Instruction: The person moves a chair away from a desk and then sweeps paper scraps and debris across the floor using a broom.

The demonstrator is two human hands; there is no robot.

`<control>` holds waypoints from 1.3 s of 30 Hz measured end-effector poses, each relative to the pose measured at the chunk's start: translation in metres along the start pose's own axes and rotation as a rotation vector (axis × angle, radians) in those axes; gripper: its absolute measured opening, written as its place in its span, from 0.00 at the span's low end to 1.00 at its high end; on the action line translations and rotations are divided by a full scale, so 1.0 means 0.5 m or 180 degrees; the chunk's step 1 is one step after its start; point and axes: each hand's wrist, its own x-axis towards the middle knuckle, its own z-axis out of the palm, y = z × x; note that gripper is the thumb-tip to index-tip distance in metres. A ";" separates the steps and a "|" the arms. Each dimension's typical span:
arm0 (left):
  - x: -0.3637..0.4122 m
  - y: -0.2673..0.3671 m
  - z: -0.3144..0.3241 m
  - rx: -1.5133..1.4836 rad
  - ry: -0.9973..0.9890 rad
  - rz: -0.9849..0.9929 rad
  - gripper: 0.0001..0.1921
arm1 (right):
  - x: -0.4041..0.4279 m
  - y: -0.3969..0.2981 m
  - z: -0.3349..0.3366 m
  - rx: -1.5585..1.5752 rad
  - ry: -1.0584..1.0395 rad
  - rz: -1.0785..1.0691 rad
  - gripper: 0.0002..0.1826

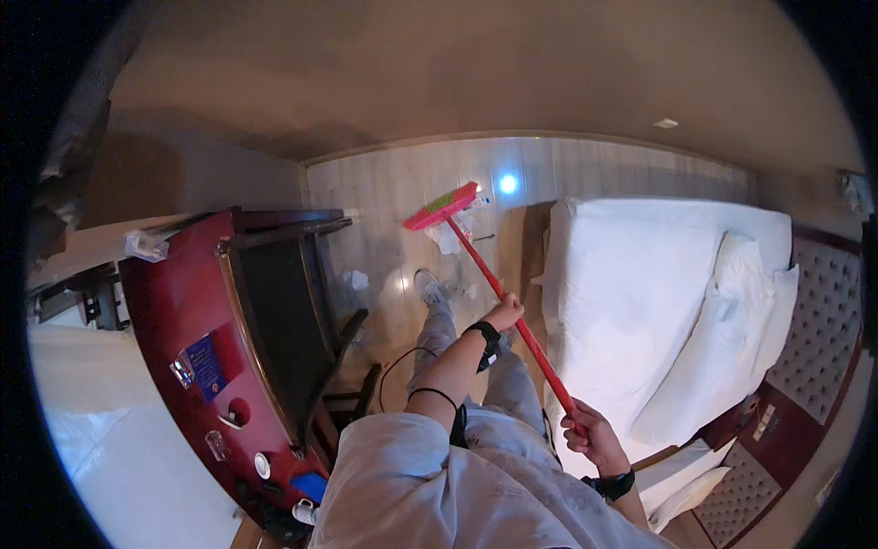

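A push broom with a red handle runs slantwise across the view in front of me. My left hand wraps around the middle of the handle, and my right hand grips it close to its end. The pink and green broom head rests on the pale plank floor. White crumpled litter lies against the near side of the head, with more scraps just beyond its right end. A thin dark stick is on the floor to the right of the litter.
To the left, a dark chair stands against a red desk holding a blue card and cups. A white bed with pillows is at the right. Another crumpled scrap lies near my shoe.
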 end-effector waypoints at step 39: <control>-0.059 -0.406 0.415 -0.1139 0.1519 0.0013 0.16 | 0.078 0.225 -0.653 -0.2462 0.1081 0.0690 0.29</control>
